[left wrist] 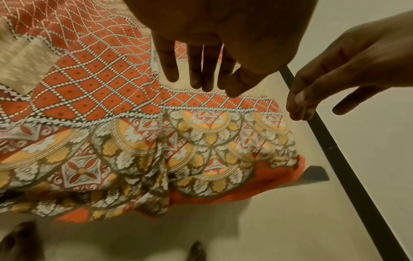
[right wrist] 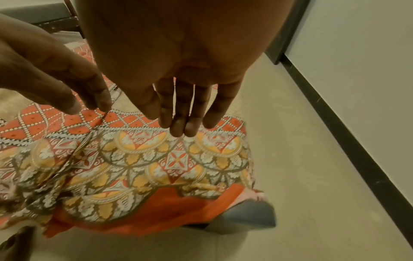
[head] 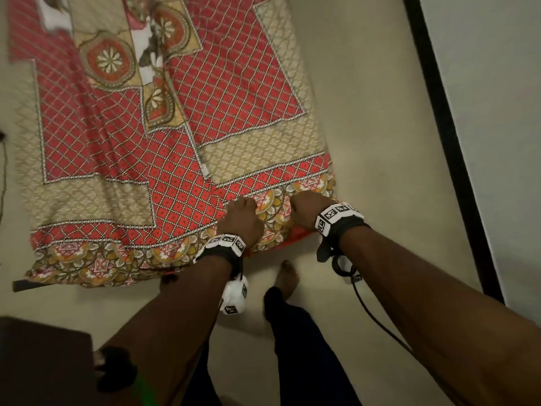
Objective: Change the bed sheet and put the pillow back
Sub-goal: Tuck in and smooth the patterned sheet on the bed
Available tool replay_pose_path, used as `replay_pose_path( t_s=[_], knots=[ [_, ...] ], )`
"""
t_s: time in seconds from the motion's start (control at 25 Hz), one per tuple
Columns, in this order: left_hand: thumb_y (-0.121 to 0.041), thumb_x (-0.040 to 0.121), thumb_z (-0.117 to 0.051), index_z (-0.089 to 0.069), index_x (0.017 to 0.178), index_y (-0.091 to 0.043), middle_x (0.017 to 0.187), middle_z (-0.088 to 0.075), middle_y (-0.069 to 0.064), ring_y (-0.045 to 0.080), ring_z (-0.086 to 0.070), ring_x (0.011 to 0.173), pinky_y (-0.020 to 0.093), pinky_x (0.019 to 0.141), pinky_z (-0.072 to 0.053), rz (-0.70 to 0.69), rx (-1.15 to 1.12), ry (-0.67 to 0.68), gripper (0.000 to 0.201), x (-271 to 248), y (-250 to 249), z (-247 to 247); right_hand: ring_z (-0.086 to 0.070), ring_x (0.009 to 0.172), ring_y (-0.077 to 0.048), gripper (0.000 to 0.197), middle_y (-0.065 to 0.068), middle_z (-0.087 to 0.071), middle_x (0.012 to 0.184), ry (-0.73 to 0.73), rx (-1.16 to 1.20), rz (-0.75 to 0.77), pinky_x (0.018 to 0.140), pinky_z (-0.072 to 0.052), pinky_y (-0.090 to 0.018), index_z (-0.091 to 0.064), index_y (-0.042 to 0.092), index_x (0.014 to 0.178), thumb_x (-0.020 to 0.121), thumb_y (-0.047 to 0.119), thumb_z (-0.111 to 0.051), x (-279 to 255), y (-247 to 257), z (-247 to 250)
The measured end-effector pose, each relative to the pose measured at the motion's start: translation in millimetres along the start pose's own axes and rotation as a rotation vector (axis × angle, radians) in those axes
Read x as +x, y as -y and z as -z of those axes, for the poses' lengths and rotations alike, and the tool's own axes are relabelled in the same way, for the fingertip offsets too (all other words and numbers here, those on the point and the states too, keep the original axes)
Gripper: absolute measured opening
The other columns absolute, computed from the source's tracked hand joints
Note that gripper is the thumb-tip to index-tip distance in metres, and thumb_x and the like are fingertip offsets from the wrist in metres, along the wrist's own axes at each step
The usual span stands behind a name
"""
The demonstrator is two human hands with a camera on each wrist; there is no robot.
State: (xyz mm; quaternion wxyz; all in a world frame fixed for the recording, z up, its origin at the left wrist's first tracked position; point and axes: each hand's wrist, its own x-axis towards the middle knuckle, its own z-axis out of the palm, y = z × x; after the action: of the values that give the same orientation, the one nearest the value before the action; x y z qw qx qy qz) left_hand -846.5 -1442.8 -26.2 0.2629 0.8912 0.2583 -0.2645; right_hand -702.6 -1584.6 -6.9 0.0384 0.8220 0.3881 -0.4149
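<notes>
Two hands are working the near edge of the bed sheet (head: 175, 159), which is lying spread over a low mattress straight ahead of the person and running away from the fingers. Going left to right: to the left of the left hand (head: 241, 219) the border is sagging in loose folds toward the floor (head: 366, 142); the left hand itself is hovering with fingers straight and relaxed, holding nothing; the right hand (head: 307, 208) is doing the same at the corner — fingers extended, just over the patterned border. Below the right hand an orange layer and a grey mattress corner (right wrist: 257, 215) are peeking out. Likely trouble: tugging this corner could be dragging the slack left side further off — the wrinkles would stay.
</notes>
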Motion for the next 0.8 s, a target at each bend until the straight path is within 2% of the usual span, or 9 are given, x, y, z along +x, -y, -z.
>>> replay_pose_path(
  t_s=[0.12,0.28,0.32,0.4,0.44,0.48,0.56,0.72,0.8],
  knots=[
    [-0.027,0.091,-0.054,-0.045,0.136,-0.012,0.137,-0.047,0.010,0.032,-0.040,0.130,0.051,0.099,-0.046,0.007,-0.015,-0.057,0.048,12.3,-54.2,48.7,-0.061,0.100,-0.036,0.025,-0.016,-0.062,0.105,-0.093,-0.023,0.014,0.078,-0.047,-0.037,-0.060,0.006,0.104,0.092,0.025,-0.050,-10.0,-35.2,68.9],
    [-0.030,0.097,-0.051,-0.037,0.146,-0.012,0.151,-0.037,0.008,0.028,-0.029,0.143,0.052,0.103,-0.044,0.053,-0.021,-0.112,0.055,30.9,-78.1,93.2,-0.055,0.105,-0.035,0.028,-0.013,-0.057,0.111,-0.215,-0.045,-0.001,0.082,-0.048,-0.043,-0.055,0.008,0.111,0.095,0.030,-0.047,1.5,-47.2,124.4],
    [-0.031,0.098,-0.050,-0.030,0.152,-0.012,0.158,-0.029,0.008,0.027,-0.021,0.148,0.053,0.106,-0.041,0.080,-0.051,-0.147,0.060,47.1,-87.8,121.5,-0.053,0.109,-0.034,0.030,-0.013,-0.055,0.114,-0.238,-0.075,0.004,0.084,-0.049,-0.046,-0.054,0.008,0.115,0.096,0.031,-0.046,11.3,-48.0,163.5],
    [-0.031,0.101,-0.046,-0.016,0.158,-0.011,0.167,-0.011,0.007,0.026,-0.006,0.154,0.052,0.115,-0.031,0.086,-0.061,-0.185,0.068,56.4,-94.0,134.1,-0.049,0.113,-0.034,0.034,-0.013,-0.052,0.119,-0.308,-0.057,-0.003,0.085,-0.049,-0.048,-0.051,0.008,0.121,0.098,0.032,-0.045,15.4,-47.0,175.1],
    [-0.031,0.101,-0.045,-0.011,0.159,-0.010,0.168,-0.006,0.008,0.026,-0.002,0.155,0.050,0.119,-0.026,0.109,-0.096,-0.231,0.071,76.0,-99.1,164.1,-0.049,0.114,-0.034,0.034,-0.013,-0.052,0.120,-0.326,-0.066,0.033,0.084,-0.049,-0.049,-0.049,0.008,0.122,0.098,0.032,-0.044,30.4,-46.9,210.3],
    [-0.031,0.102,-0.045,-0.008,0.159,-0.008,0.168,-0.003,0.009,0.027,0.000,0.155,0.048,0.121,-0.021,0.103,-0.082,-0.239,0.072,76.9,-95.6,168.3,-0.049,0.114,-0.034,0.034,-0.012,-0.052,0.121,-0.337,-0.037,0.032,0.084,-0.049,-0.049,-0.049,0.009,0.123,0.098,0.033,-0.044,30.9,-44.3,209.7],
    [-0.032,0.102,-0.043,-0.004,0.159,-0.006,0.168,0.001,0.011,0.029,0.003,0.155,0.045,0.125,-0.013,0.120,-0.124,-0.275,0.074,101.6,-103.8,200.4,-0.048,0.114,-0.033,0.035,-0.012,-0.051,0.122,-0.346,-0.061,0.052,0.083,-0.049,-0.049,-0.048,0.009,0.123,0.098,0.034,-0.045,42.1,-45.6,248.8],
    [-0.036,0.102,-0.042,-0.004,0.160,-0.008,0.168,0.002,0.009,0.026,0.005,0.155,0.048,0.123,-0.016,0.167,-0.175,-0.312,0.075,138.6,-113.6,243.9,-0.047,0.117,-0.033,0.039,-0.013,-0.050,0.124,-0.329,-0.099,0.097,0.085,-0.049,-0.049,-0.047,0.009,0.126,0.098,0.036,-0.045,72.9,-57.4,306.7],
    [-0.036,0.102,-0.042,-0.005,0.160,-0.008,0.168,0.001,0.009,0.025,0.005,0.155,0.048,0.122,-0.019,0.198,-0.140,-0.316,0.074,140.0,-108.8,246.7,-0.046,0.119,-0.033,0.039,-0.013,-0.049,0.125,-0.347,-0.105,0.110,0.086,-0.050,-0.050,-0.047,0.008,0.126,0.098,0.035,-0.045,78.7,-55.5,310.4]
  ],
)
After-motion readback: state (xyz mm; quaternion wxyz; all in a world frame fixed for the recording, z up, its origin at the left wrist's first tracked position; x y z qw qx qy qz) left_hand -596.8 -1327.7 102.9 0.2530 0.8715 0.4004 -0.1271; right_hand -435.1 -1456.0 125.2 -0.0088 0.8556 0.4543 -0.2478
